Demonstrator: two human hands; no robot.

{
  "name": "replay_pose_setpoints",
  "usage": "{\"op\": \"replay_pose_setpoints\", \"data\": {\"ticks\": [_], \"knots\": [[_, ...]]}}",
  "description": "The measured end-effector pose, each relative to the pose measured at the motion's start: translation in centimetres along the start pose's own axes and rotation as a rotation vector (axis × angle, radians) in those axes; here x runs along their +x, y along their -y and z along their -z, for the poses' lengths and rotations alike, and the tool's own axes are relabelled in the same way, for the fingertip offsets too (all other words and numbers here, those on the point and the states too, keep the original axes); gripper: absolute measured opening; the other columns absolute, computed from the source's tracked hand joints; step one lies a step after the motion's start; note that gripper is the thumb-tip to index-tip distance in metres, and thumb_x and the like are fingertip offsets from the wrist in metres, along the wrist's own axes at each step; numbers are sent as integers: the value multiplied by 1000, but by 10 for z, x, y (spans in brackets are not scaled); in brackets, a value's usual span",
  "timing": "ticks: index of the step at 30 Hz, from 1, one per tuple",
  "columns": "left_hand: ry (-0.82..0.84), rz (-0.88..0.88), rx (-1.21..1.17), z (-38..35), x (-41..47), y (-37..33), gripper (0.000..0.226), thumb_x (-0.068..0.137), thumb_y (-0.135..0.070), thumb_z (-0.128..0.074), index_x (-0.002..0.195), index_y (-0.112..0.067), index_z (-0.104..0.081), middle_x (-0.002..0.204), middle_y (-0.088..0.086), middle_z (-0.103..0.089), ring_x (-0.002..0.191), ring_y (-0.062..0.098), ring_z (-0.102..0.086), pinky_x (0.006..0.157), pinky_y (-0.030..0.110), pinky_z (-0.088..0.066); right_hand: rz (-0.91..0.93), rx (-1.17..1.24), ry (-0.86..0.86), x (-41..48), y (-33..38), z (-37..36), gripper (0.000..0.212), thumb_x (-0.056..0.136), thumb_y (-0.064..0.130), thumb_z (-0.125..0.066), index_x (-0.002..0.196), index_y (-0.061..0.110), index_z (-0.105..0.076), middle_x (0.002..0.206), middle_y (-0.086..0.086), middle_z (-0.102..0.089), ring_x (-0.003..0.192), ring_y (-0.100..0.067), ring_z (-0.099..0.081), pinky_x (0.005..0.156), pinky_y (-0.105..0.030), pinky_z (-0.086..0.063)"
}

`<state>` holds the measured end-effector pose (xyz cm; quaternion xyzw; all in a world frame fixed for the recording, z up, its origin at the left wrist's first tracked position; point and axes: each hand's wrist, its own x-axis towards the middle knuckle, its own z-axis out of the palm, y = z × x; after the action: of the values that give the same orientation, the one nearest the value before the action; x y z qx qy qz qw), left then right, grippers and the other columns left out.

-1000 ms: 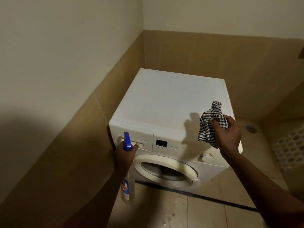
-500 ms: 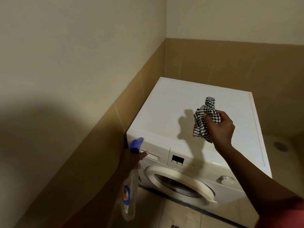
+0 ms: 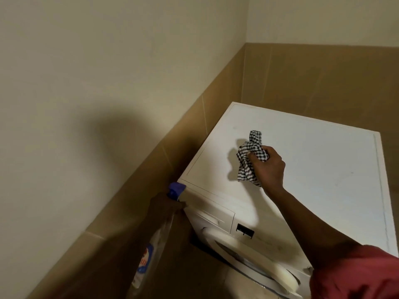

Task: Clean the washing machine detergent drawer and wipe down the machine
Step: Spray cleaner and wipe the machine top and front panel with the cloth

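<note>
A white front-loading washing machine (image 3: 313, 169) stands in the corner of the room. Its detergent drawer (image 3: 212, 217) at the front's upper left is closed. My right hand (image 3: 268, 167) grips a bunched black-and-white checked cloth (image 3: 250, 156) just over the left part of the machine's top; whether the cloth touches the top I cannot tell. My left hand (image 3: 164, 207) holds a clear spray bottle (image 3: 151, 251) with a blue nozzle by its neck, beside the machine's front left corner. The bottle hangs down below the hand.
Tan-tiled walls (image 3: 323, 78) close in behind and to the left of the machine. The round door (image 3: 254, 264) and a small display (image 3: 245, 229) are on the front. A narrow gap separates the machine from the left wall.
My right hand has carried the cloth forward and lower over the machine's top. The view has moved closer and to the left. My left hand keeps the bottle beside the front left corner.
</note>
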<state>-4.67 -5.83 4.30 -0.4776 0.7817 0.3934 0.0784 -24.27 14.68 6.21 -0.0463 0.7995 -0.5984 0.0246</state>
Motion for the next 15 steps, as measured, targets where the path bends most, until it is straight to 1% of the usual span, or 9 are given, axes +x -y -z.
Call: {"op": "replay_pose_setpoints", "data": {"ticks": [2,3,6,7,9,10,11,13,15], "knots": [[34,-19,-30,1,3,2,41,81,-22,-78,110,2,-60,93,19,-64,83,31,-62,85,39,-53,17,-12,28,3,5,-10,31,82,33,-69,110,22,-65,98,6,-70,90,-14,-65,79,-28,-48],[38,-33,-38,0,4,1,47,80,-24,-79,114,2,-60,98,22,-65,84,32,-63,85,41,-53,31,-17,40,4,8,-14,30,82,32,-69,110,22,-65,97,6,-70,89,-12,-64,77,-26,-47],[60,-74,-26,-5,7,3,58,74,-37,-83,116,-4,-59,95,14,-67,75,22,-62,75,37,-55,105,-62,87,3,21,-25,24,84,29,-68,107,22,-66,92,8,-68,84,-9,-62,73,-21,-43],[105,-104,-9,-9,6,1,55,75,-38,-82,112,-6,-59,91,11,-66,72,19,-60,76,36,-55,128,-86,105,2,22,-26,22,83,29,-69,103,23,-66,90,8,-68,83,-10,-63,73,-22,-44],[193,-140,58,-18,-1,-8,38,80,-37,-78,98,-12,-56,76,2,-58,67,13,-55,79,35,-55,172,-154,137,1,23,-26,20,80,31,-70,98,23,-67,90,7,-68,85,-12,-64,75,-27,-48],[210,-159,71,-24,-4,-13,35,81,-37,-77,94,-13,-55,74,0,-56,69,13,-57,84,35,-56,193,-187,144,2,23,-25,21,79,32,-70,97,24,-68,92,6,-69,87,-13,-64,78,-29,-49],[227,-167,57,-30,-7,-18,38,79,-37,-79,96,-12,-57,77,1,-59,75,16,-62,87,36,-56,209,-212,143,4,23,-22,22,78,33,-71,98,24,-68,94,5,-69,89,-14,-64,81,-31,-50],[240,-143,39,-42,-12,-25,53,71,-40,-84,105,-9,-61,92,6,-67,90,24,-69,89,37,-57,231,-235,127,7,23,-16,24,77,33,-71,100,23,-68,97,3,-70,91,-16,-64,83,-34,-51],[295,-168,66,-54,-18,-30,63,61,-45,-88,106,-9,-64,99,9,-71,91,24,-70,89,41,-57,233,-243,91,9,21,-5,26,77,32,-71,101,23,-68,100,3,-70,93,-17,-64,85,-34,-50]]}}
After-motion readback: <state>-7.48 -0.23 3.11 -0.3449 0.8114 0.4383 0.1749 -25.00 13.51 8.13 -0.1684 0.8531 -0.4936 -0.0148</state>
